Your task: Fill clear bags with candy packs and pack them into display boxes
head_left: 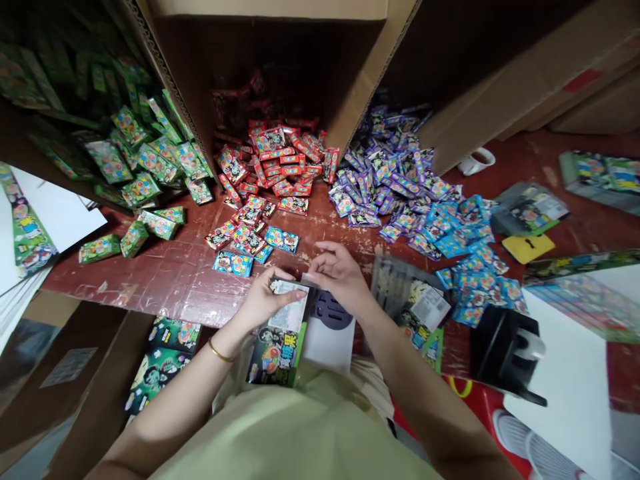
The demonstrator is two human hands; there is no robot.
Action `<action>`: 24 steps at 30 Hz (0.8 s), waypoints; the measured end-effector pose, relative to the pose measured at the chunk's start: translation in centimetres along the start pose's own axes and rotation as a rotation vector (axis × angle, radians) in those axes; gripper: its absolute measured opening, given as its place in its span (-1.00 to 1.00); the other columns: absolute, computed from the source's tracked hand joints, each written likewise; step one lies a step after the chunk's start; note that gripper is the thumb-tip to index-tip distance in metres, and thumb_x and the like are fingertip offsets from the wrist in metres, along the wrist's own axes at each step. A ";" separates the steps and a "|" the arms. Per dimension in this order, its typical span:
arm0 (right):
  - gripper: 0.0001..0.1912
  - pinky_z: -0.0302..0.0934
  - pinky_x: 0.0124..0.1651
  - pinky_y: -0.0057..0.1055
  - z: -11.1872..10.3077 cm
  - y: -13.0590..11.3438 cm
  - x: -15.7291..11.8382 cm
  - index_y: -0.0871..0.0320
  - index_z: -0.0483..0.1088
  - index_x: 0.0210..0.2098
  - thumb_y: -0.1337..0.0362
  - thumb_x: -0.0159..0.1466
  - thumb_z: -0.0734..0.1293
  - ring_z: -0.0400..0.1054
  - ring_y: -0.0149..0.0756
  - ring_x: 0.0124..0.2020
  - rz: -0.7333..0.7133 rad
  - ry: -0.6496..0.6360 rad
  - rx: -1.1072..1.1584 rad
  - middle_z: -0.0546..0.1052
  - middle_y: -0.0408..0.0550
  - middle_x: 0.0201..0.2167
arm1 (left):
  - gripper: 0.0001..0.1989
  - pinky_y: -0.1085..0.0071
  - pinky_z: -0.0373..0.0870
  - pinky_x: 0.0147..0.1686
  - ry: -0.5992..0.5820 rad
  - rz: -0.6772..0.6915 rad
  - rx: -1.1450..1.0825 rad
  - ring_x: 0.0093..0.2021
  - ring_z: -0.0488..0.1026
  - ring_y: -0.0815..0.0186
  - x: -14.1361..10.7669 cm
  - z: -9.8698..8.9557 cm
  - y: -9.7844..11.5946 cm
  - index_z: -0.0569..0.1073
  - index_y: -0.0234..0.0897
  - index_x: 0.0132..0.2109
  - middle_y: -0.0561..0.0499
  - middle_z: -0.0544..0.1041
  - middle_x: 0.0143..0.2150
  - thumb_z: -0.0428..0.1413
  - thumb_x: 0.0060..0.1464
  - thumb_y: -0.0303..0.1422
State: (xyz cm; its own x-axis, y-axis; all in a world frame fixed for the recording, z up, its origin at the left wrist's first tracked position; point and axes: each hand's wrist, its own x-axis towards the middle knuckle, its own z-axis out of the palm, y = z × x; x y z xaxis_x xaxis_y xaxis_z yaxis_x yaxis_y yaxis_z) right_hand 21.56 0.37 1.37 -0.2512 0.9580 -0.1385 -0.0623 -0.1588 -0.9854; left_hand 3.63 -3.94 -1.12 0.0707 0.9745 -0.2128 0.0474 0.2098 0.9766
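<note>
My left hand (263, 299) grips a black and green printed candy box (274, 357), its thumb across a pale label (287, 308) at the far end. At that end's right corner, my right hand (343, 277) pinches a small clear strip of tape (311, 279) between thumb and finger, its other fingers loosely curled. A dark purple slotted piece (333, 312) lies below my right hand, partly over a white sheet (327, 347). Just beyond my hands are loose blue packets (283, 239) and red packets (249, 239). Clear packs with printed cards (417, 310) lie right of my right forearm.
Cardboard bins (360, 93) at the back spill green boxes (160, 160), red packets (280, 157) and purple packets (385, 177). Blue packets (475, 273) are heaped at right, near a black tape dispenser (505, 350). A cup (475, 162) and yellow tag (529, 248) stand farther right.
</note>
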 end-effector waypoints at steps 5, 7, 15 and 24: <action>-0.50 0.26 -0.30 -0.40 1.7 -0.4 -0.5 0.05 0.22 -0.04 0.35 0.07 0.43 0.37 -0.40 -0.42 -0.021 -0.159 -0.014 0.45 -0.24 -0.43 | -0.66 0.35 0.37 -0.20 -0.026 0.049 0.043 -0.31 0.48 0.30 -0.7 -0.1 1.4 0.42 -0.27 -0.29 0.07 0.55 -0.35 0.36 -0.16 -0.24; -0.51 0.23 -0.31 -0.41 2.0 -0.3 -0.5 0.05 0.24 -0.04 0.37 0.07 0.43 0.35 -0.41 -0.42 -0.042 -0.173 -0.073 0.43 -0.24 -0.41 | -0.67 0.33 0.37 -0.16 -0.040 0.069 0.041 -0.27 0.49 0.28 -0.8 0.0 1.5 0.41 -0.27 -0.28 0.05 0.56 -0.32 0.35 -0.14 -0.25; -0.44 0.27 -0.28 -0.42 1.7 -0.1 -0.1 0.12 0.34 -0.13 0.38 -0.12 0.52 0.38 -0.41 -0.41 0.356 -0.227 0.227 0.46 -0.25 -0.48 | -0.48 0.36 0.36 -0.20 0.028 0.167 0.048 -0.22 0.43 0.30 -1.3 0.3 1.1 0.28 -0.22 -0.17 0.05 0.44 -0.23 0.40 -0.22 -0.29; -0.50 0.30 -0.36 -0.44 1.2 -0.4 -0.6 0.10 0.39 -0.14 0.26 -0.07 0.54 0.45 -0.37 -0.44 0.331 -0.074 0.124 0.54 -0.20 -0.45 | -0.31 0.26 0.48 -0.21 -0.098 0.097 -0.054 -0.18 0.53 0.18 -3.0 -0.4 -0.2 0.33 -0.21 0.00 -0.04 0.53 -0.16 0.43 -0.33 -0.40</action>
State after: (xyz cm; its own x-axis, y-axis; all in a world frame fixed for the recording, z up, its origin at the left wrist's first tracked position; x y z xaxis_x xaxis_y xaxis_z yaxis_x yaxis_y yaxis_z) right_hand 20.54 -0.42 1.99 -0.3465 0.8304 -0.4363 -0.0812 -0.4900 -0.8680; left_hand 3.04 -6.91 -0.66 0.1694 0.9786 -0.1165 -0.0178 0.1213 0.9925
